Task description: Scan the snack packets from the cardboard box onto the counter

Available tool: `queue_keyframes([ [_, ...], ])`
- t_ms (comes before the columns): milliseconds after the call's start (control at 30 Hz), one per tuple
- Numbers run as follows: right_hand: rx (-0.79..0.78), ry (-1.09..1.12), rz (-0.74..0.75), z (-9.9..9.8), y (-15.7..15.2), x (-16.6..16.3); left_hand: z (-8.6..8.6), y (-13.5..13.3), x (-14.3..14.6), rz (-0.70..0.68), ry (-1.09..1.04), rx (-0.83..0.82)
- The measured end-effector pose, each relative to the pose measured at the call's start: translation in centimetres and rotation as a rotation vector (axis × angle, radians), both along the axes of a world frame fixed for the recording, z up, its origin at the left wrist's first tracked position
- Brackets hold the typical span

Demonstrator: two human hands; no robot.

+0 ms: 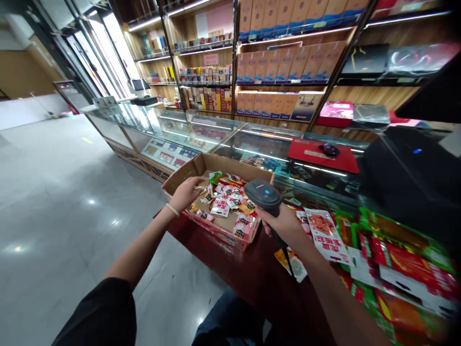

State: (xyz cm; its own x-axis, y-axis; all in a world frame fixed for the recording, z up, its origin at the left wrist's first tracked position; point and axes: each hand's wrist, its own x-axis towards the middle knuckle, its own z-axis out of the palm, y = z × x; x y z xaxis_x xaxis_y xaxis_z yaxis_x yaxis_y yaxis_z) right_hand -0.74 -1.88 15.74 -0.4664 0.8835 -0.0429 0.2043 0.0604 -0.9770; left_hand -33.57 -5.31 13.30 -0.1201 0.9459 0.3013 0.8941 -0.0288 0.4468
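Note:
My right hand (pixel 279 221) is wrapped round the handle of a dark barcode scanner (pixel 264 194), which shows a small blue light; its cable hangs below. The scanner is over the right side of a shallow cardboard box (pixel 221 230). Inside that box lie several small snack packets (pixel 220 206), mostly red and white, a few orange or green. My left hand (pixel 188 192) reaches over the box's left side, fingers stretched and slightly apart at the packets there. Whether its fingertips touch one is too small to make out.
Larger snack bags (pixel 327 235) are heaped at the right on the dark red tabletop (pixel 230 262). Behind stands a glass display counter (pixel 216 132) with a red mat (pixel 320 154) and a computer mouse (pixel 329 150). A black device (pixel 406 168) blocks the right. Stocked shelves (pixel 281 81) line the wall.

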Motion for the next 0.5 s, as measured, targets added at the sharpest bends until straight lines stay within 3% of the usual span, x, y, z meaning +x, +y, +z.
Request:
queue_keyframes([
  [133, 0.011, -0.032, 0.053, 0.0, 1.9, -2.8, -1.2, 4.2, -2.8, -0.023, 0.088, -0.208],
  [333, 0.012, -0.068, 0.096, -0.1, 3.2, -4.4, -5.4, 9.3, -5.5, 0.046, 0.076, -0.552],
  [500, 0.025, -0.080, 0.102, -0.1, 3.4, -4.2, -7.6, 10.9, -6.9, 0.069, -0.041, -0.561],
])
